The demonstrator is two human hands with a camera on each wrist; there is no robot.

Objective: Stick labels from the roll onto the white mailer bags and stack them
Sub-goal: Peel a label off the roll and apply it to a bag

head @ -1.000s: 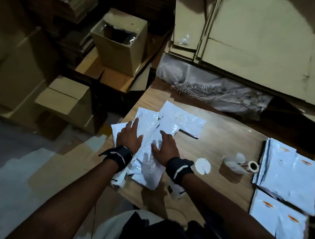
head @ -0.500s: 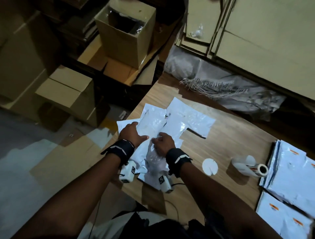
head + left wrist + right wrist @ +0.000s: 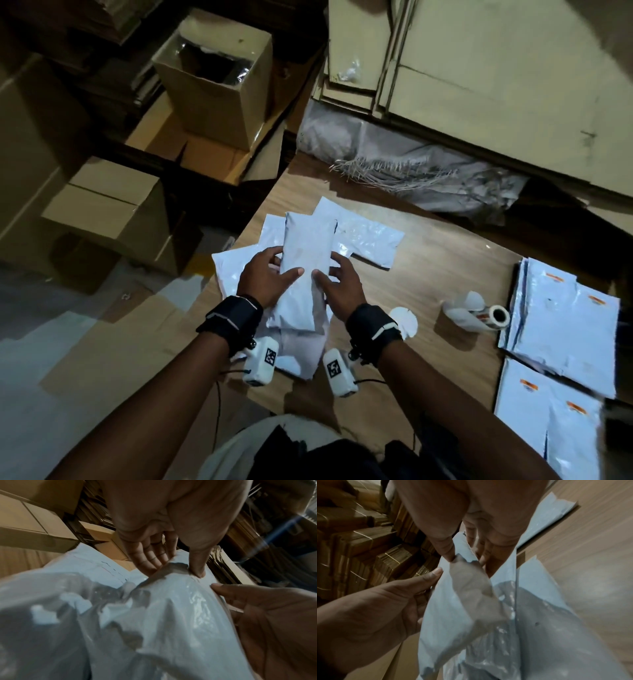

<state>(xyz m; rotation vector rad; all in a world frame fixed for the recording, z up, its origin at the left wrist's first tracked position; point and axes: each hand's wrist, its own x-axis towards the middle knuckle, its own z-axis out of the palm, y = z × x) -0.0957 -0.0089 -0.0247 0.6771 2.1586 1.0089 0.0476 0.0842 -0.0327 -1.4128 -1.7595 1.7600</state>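
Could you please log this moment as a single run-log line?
left hand: grips mailer bag | right hand: grips same bag | bag: lifted over loose pile | label roll: untouched on table

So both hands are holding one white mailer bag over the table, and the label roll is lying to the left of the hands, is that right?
Not quite. The left hand and right hand do hold one white mailer bag over the table, but the label roll lies to the right of the hands, near the labelled bags. The head view shows it.
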